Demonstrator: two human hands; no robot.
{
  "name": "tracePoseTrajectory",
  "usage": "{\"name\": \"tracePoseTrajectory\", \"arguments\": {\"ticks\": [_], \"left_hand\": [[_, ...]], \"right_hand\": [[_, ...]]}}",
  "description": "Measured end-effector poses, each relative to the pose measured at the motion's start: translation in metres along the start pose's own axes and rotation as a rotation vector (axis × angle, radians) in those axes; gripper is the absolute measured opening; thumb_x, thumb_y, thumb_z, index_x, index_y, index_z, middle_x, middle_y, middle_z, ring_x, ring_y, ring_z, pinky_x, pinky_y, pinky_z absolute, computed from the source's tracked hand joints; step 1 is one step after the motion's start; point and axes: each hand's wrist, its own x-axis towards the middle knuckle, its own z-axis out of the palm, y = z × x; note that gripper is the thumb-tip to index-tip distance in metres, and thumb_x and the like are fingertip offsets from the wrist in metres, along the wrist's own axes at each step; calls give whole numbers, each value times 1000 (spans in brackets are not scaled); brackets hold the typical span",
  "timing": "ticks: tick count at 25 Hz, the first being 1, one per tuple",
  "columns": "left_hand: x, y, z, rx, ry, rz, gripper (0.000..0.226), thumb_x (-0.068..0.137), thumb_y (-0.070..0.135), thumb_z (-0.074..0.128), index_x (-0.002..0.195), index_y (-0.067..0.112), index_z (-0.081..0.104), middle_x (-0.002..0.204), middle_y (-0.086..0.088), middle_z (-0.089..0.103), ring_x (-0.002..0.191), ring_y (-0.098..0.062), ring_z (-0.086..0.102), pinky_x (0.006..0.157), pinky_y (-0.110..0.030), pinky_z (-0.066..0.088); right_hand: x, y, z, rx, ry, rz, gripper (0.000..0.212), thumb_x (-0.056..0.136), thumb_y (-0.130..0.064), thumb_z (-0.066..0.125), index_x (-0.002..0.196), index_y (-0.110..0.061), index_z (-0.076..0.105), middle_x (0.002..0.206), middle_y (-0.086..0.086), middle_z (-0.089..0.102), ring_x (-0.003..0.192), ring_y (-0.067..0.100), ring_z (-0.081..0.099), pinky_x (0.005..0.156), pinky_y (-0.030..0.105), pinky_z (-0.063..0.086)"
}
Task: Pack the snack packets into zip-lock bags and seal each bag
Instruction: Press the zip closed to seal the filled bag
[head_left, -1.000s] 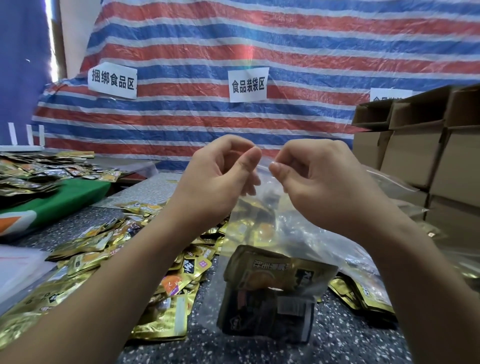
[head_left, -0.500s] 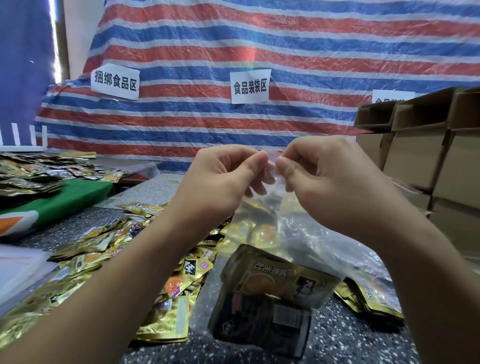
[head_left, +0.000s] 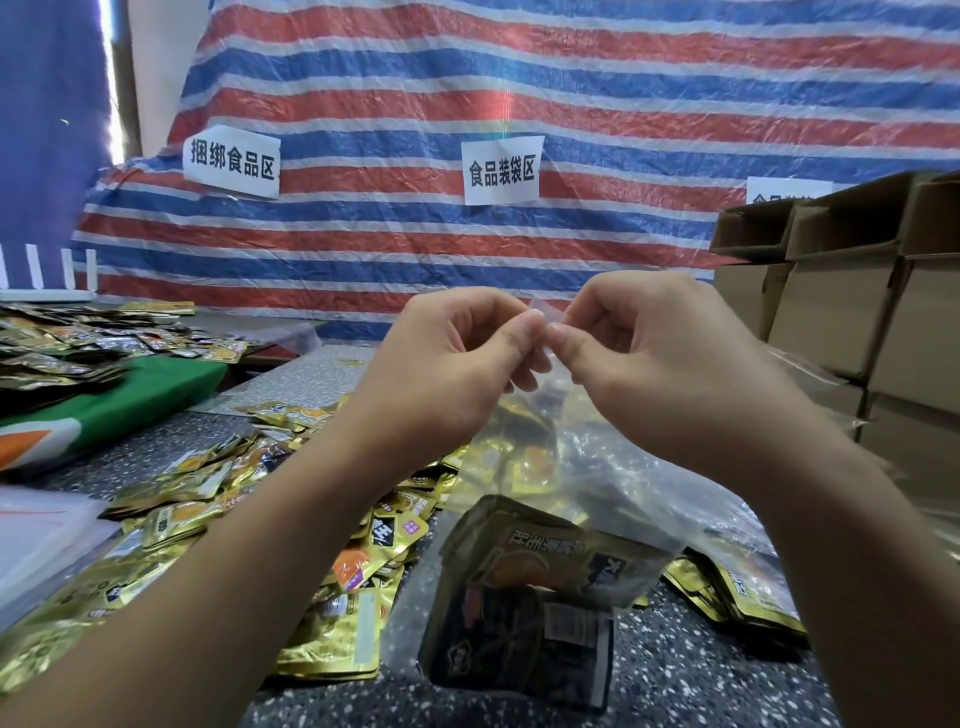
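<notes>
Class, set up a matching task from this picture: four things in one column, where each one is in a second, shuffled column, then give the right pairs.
Things:
1. zip-lock bag
2. loose snack packets
3. cardboard boxes
4. paper signs

Places:
A. stacked at the right edge
B. stuck on the striped tarp
C. pinched at its top by the left hand and right hand
D. spread over the speckled table

Pairs: 1-C, 2-D, 3-A, 4-B

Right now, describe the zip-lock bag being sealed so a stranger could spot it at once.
Start at the striped tarp behind the speckled table. In front of it, the left hand and right hand pinch the top edge of the zip-lock bag. It alone hangs lifted, with gold packets inside; the other packets lie loose on the table.
</notes>
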Motion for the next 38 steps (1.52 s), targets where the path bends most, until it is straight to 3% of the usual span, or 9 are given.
{"name": "tracePoseTrajectory", "arguments": {"ticks": [7, 14, 20, 25, 31, 34, 38], "left_hand": [[-2, -2, 3, 105, 67, 89, 17, 96, 14, 58, 84, 12, 69, 69, 4, 68, 64, -7, 64, 62, -20, 49], [-2, -1, 4, 52, 108, -2, 19, 97, 15, 57, 82, 12, 68, 70, 0, 68, 64, -8, 62, 61, -19, 48], [-5, 4, 11, 77, 254, 44, 23, 97, 20, 59, 77, 13, 68, 69, -6, 66, 64, -26, 61, 58, -41, 49], [-7, -1, 14, 90, 363, 30, 22, 96, 17, 60, 76, 11, 69, 66, -5, 65, 62, -21, 59, 59, -38, 49], [-3, -6, 0, 77, 467, 23, 24, 97, 18, 60, 74, 11, 67, 66, -7, 62, 55, -10, 53, 52, -33, 45], [2, -12, -13, 86, 531, 31, 25, 96, 19, 60, 73, 14, 68, 61, 5, 61, 57, -5, 54, 54, -26, 46], [4, -18, -13, 98, 533, 10, 25, 97, 19, 59, 74, 12, 66, 63, 2, 61, 59, -6, 53, 56, -28, 45]], "right_hand": [[-1, -2, 4, -88, 32, -36, 23, 93, -30, 64, 71, -23, 62, 58, -7, 58, 58, 7, 51, 48, 19, 32], [1, 4, -1, -24, -65, 68, 19, 94, -30, 61, 75, -27, 64, 69, -8, 67, 62, 3, 58, 54, 21, 38], [2, 2, -1, -16, -2, 42, 24, 93, -31, 63, 70, -26, 62, 62, -11, 62, 54, -1, 52, 46, 10, 36], [1, 4, 3, -68, -28, 34, 25, 94, -33, 62, 70, -25, 60, 60, -8, 59, 60, 1, 54, 48, 17, 34], [2, 6, -2, -121, -28, 1, 25, 95, -32, 61, 70, -27, 58, 59, -13, 54, 66, -6, 52, 55, 7, 37], [0, 8, -7, -177, -44, -3, 26, 95, -35, 59, 70, -28, 58, 61, -13, 55, 70, -1, 53, 50, 15, 36], [1, 10, -5, -215, -66, 12, 27, 96, -35, 59, 70, -27, 55, 63, -11, 54, 59, 6, 50, 51, 25, 30]]}}
